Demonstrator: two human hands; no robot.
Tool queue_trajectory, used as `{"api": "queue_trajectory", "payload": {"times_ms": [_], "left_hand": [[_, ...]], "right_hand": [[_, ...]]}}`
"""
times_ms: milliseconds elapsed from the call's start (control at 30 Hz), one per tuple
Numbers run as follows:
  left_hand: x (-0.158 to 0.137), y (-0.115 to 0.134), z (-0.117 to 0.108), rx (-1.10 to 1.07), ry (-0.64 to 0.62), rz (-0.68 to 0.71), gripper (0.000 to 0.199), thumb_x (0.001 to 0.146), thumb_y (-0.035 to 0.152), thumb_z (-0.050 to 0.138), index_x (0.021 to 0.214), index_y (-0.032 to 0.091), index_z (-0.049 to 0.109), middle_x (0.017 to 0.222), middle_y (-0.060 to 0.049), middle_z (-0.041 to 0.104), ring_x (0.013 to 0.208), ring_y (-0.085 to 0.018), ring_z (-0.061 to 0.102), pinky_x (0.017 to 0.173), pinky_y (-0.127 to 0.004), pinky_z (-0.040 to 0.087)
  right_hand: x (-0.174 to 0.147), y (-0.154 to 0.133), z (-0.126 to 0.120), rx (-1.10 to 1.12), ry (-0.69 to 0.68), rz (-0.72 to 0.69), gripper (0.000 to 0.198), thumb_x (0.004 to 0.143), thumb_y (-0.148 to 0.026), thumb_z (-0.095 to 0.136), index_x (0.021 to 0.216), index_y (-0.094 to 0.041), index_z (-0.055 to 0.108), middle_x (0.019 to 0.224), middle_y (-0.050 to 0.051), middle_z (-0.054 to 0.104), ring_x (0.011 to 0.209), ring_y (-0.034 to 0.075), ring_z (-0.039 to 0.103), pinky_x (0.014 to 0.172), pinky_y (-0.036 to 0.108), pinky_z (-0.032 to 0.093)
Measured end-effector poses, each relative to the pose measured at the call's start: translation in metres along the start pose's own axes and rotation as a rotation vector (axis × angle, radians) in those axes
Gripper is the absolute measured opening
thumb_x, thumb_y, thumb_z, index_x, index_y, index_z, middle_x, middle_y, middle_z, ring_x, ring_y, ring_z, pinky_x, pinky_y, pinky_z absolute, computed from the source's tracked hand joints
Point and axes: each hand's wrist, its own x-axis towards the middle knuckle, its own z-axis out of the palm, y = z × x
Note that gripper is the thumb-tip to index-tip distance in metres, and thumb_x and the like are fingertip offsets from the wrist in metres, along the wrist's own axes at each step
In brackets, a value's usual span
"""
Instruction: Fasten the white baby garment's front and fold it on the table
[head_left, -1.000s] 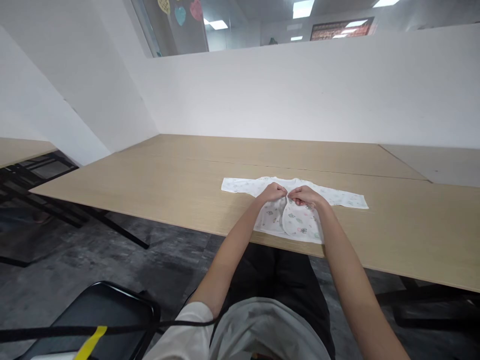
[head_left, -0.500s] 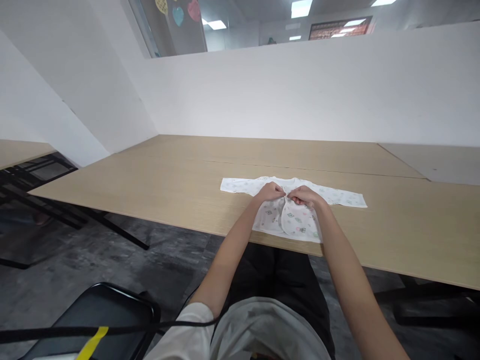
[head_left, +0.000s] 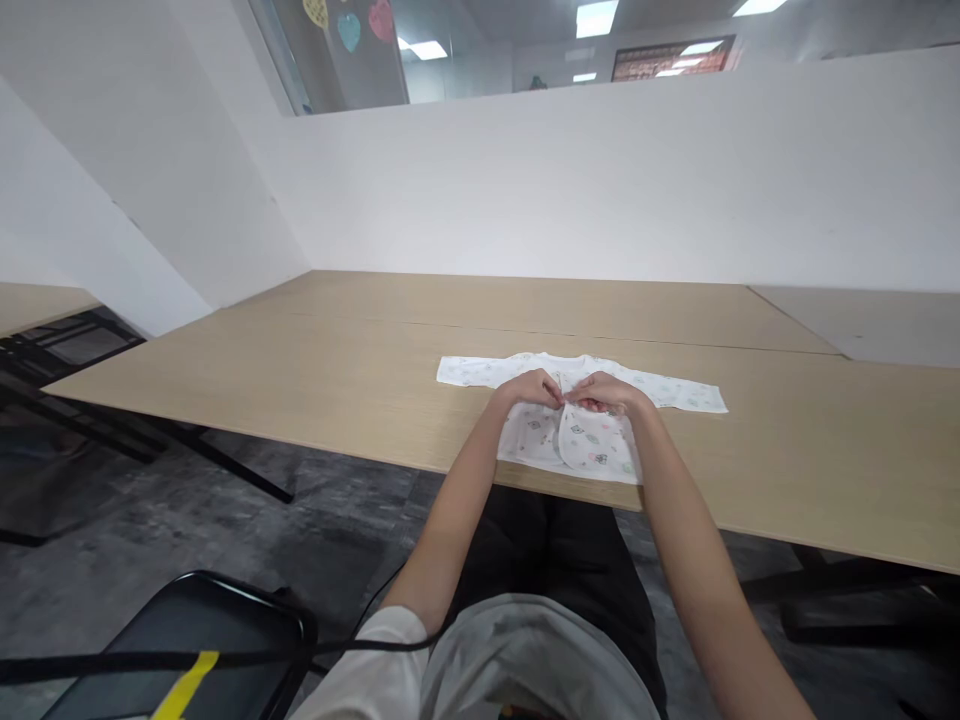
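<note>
Shifted slightly down the patterned white shirt (head_left: pixel 596 446), left hand (head_left: pixel 536 386) and right hand (head_left: pixel 601 390), both nearly closed, pinch its front.

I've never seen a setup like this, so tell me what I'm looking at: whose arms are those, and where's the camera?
There's no machine here, just a person working with bare hands. The camera sits on that person's head and looks forward and down, so the arms reach away from you. On the wood-coloured table lies a white long-sleeved shirt with a small print, its sleeves spread to either side. The left hand and right hand meet at its front, fingertips pinching the fabric by the opening. Below, at the lower left, is a black chair.
</note>
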Motion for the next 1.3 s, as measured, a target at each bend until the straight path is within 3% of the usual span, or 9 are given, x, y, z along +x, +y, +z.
{"api": "queue_trajectory", "payload": {"times_ms": [100, 200, 500, 1100, 1300], "left_hand": [[0.001, 0.000, -0.003, -0.039, -0.121, 0.032, 0.023, 0.062, 0.031, 0.075, 0.082, 0.020, 0.078, 0.075, -0.001, 0.073, 0.067, -0.012, 0.060, 0.065, -0.022, 0.044], [0.001, 0.003, -0.001, -0.037, -0.159, 0.041, 0.022, 0.061, 0.032, 0.076, 0.080, 0.020, 0.079, 0.072, -0.001, 0.072, 0.063, -0.011, 0.057, 0.062, -0.022, 0.042], [0.002, 0.009, 0.004, 0.017, -0.165, 0.055, 0.024, 0.060, 0.031, 0.076, 0.083, 0.022, 0.079, 0.071, 0.000, 0.072, 0.063, -0.011, 0.059, 0.060, -0.023, 0.041], [0.001, 0.007, 0.000, -0.107, -0.181, 0.019, 0.023, 0.064, 0.031, 0.075, 0.083, 0.019, 0.078, 0.079, -0.001, 0.073, 0.068, -0.011, 0.060, 0.064, -0.022, 0.043], [0.002, 0.007, 0.000, -0.142, -0.195, 0.008, 0.022, 0.063, 0.032, 0.076, 0.080, 0.018, 0.078, 0.076, -0.001, 0.072, 0.066, -0.011, 0.058, 0.063, -0.023, 0.041]], "right_hand": [[-0.007, -0.005, 0.000, -0.032, -0.150, 0.028, 0.029, 0.065, -0.034, 0.078, 0.054, -0.015, 0.059, 0.043, -0.002, 0.046, 0.037, 0.005, 0.034, 0.035, 0.020, 0.025], [-0.010, -0.008, 0.003, -0.084, -0.222, 0.058, 0.031, 0.065, -0.039, 0.079, 0.057, -0.013, 0.064, 0.042, -0.002, 0.047, 0.036, 0.005, 0.035, 0.035, 0.020, 0.025], [-0.009, -0.003, -0.004, -0.141, -0.274, 0.012, 0.038, 0.061, -0.033, 0.079, 0.045, -0.017, 0.048, 0.038, -0.004, 0.040, 0.034, 0.004, 0.029, 0.034, 0.020, 0.020], [-0.007, 0.002, -0.009, -0.117, -0.320, -0.065, 0.019, 0.061, -0.031, 0.072, 0.064, -0.014, 0.063, 0.045, -0.006, 0.043, 0.039, 0.004, 0.031, 0.038, 0.021, 0.024], [-0.005, 0.003, -0.009, -0.120, -0.356, -0.071, 0.022, 0.062, -0.032, 0.073, 0.072, -0.014, 0.067, 0.047, -0.005, 0.047, 0.042, 0.005, 0.036, 0.041, 0.021, 0.027]]}}
